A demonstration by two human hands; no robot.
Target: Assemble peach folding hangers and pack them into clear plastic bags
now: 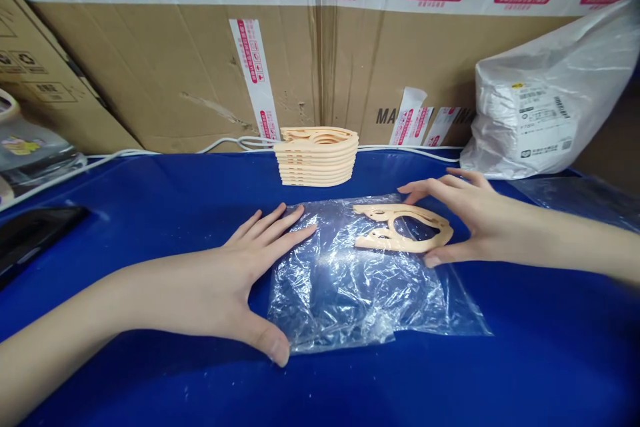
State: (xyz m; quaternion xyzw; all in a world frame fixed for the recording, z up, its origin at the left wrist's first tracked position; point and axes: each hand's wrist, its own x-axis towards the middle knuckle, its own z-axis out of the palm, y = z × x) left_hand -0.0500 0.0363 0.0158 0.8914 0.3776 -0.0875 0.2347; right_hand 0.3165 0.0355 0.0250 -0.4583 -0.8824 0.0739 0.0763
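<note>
A clear plastic bag (350, 287) lies crumpled flat on the blue table cover (150, 213). My left hand (240, 273) rests flat on the bag's left edge, fingers stretched out and thumb at the near corner. A flat peach-coloured cut-out piece (400, 230) lies on the bag's far right part. My right hand (465, 220) spans this piece between thumb and fingers, touching its right end. Behind the bag stands a stack of several more peach cut-out pieces (316, 156).
Large cardboard boxes (200, 67) with red-and-white tape wall off the back. A white plastic parcel bag (545, 107) sits at the back right. White cables (150, 153) run along the boxes. A dark flat object (30, 233) lies at the left edge.
</note>
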